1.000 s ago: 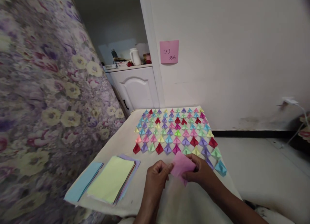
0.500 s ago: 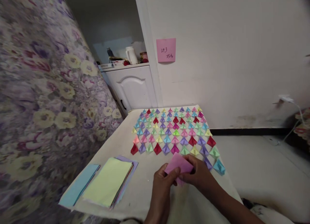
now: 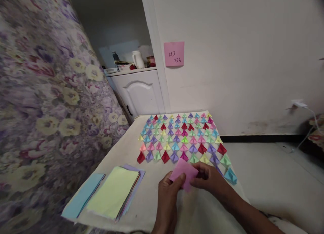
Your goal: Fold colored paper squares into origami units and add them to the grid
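A pink sheet of paper (image 3: 184,173) is held between both hands just above the cream table (image 3: 131,144). My left hand (image 3: 169,190) pinches its near left corner with thumb and fingers closed. My right hand (image 3: 209,177) grips its right edge, fingers curled over it. Just beyond the hands lie rows of small folded paper shapes (image 3: 181,137) in red, purple, green, pink, blue and yellow.
A stack of coloured paper sheets (image 3: 113,192) with a light blue sheet (image 3: 81,200) beside it lies at the table's near left. A floral cloth (image 3: 48,102) hangs on the left. A pink note (image 3: 173,54) is stuck on the white wall; a white cabinet (image 3: 138,90) stands behind.
The pink sheet has been turned and shifted a little to the left between the hands. The left hand moved closer under it.
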